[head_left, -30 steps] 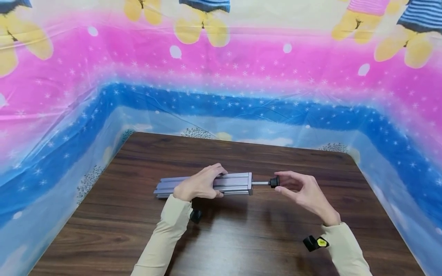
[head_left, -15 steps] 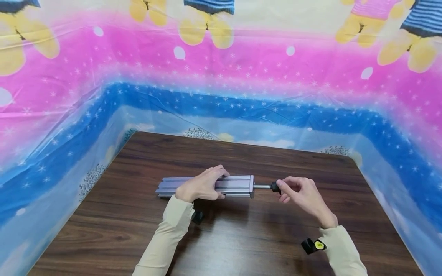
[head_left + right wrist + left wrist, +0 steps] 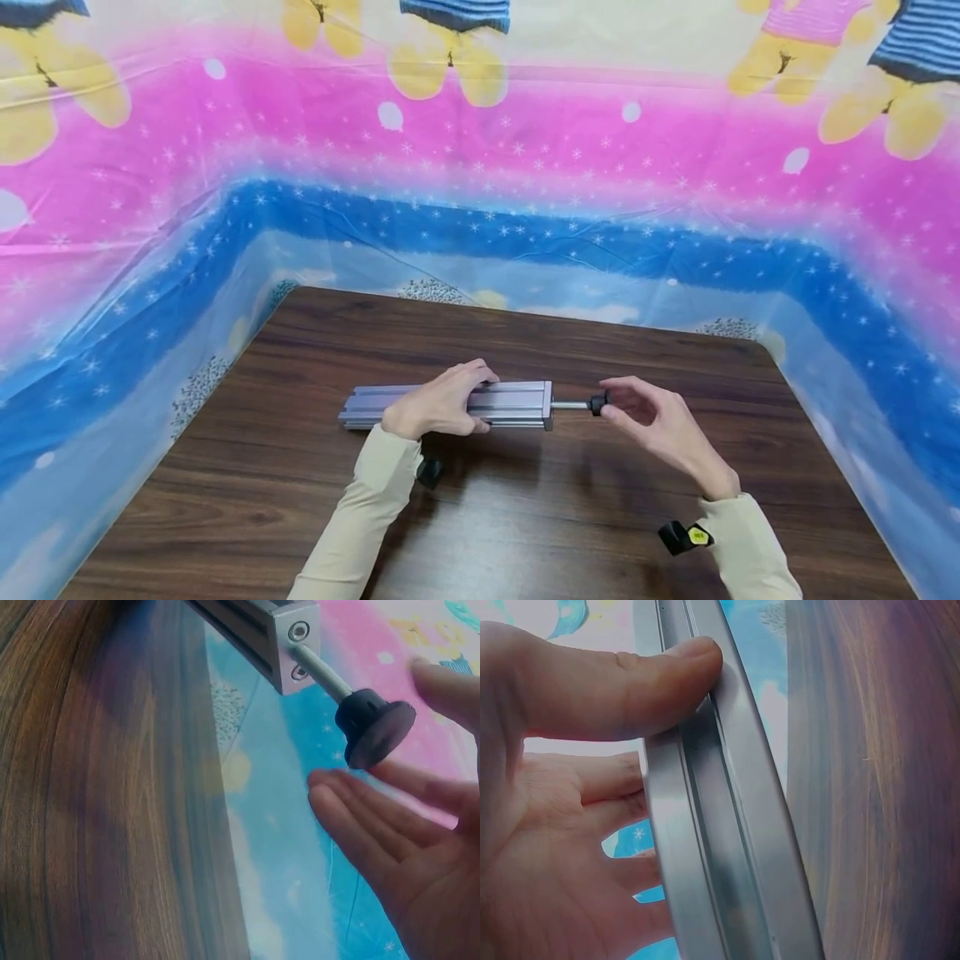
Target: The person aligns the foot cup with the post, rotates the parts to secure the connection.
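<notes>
A silver aluminium profile lies crosswise in the head view, seemingly raised off the table. My left hand grips it near the middle; in the left wrist view the thumb presses its grooved face, with the other fingers behind. From the end plate at its right end, which has two screws, a threaded rod sticks out, carrying a black levelling foot. Around that foot my right hand is spread, thumb apart from it. One finger comes up to the foot's rim; whether it touches is unclear.
The dark wood-grain table extends around both arms. A patterned pink and blue cloth hangs along its back and sides. Black wrist devices sit at both cuffs.
The right thumb and fingers turned and pinched the levelling foot half a second ago, and have now spread apart again. The left hand and the profile stay nearly in place.
</notes>
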`<state>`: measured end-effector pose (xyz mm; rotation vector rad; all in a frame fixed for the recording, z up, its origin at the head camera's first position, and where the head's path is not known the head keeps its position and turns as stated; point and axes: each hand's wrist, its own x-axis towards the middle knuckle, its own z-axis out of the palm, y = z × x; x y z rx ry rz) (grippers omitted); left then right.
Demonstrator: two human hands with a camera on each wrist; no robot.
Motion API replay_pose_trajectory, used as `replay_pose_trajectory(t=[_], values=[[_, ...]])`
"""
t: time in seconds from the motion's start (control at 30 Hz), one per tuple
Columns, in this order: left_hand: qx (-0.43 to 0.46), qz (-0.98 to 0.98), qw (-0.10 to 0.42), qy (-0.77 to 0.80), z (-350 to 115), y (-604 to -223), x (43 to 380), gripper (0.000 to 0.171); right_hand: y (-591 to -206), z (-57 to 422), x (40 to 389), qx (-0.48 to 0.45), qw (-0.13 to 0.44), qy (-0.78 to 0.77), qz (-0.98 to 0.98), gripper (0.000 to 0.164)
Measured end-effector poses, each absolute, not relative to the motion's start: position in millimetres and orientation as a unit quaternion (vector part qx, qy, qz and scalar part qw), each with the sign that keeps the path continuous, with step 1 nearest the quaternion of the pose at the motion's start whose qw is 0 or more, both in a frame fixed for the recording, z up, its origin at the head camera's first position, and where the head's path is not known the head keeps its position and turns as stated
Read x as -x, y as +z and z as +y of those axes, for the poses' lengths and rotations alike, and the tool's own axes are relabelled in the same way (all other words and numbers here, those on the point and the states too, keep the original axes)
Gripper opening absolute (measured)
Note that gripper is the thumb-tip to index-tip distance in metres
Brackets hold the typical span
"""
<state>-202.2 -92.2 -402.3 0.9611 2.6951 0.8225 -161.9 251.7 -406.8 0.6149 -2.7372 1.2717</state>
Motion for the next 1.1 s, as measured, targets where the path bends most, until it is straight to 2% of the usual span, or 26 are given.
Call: replay_pose_trajectory(t=[0.17,0.4,0.67,0.9,1.1], values=[[-0.324,0.901,0.082,0.277,-91.1,-401.3,202.3,0.055,-406.8,254.4,160.4,-0.248,0.054,0.427,-0.868,0.046],[-0.327,0.901,0.079,0.273,-90.7,-402.8,202.5,0.054,-408.0,253.0,160.0,-0.228,0.06,0.425,-0.874,0.039],[-0.321,0.902,0.078,0.277,-91.1,-403.3,202.4,0.055,-407.4,250.5,161.6,-0.176,0.021,0.44,-0.88,0.032],[-0.319,0.904,0.083,0.273,-91.6,-404.7,201.4,0.054,-410.0,248.9,161.8,-0.159,-0.004,0.438,-0.885,0.037],[-0.315,0.902,0.083,0.281,-91.6,-403.1,202.3,0.055,-410.5,251.2,159.7,-0.174,0.029,0.411,-0.894,0.041]])
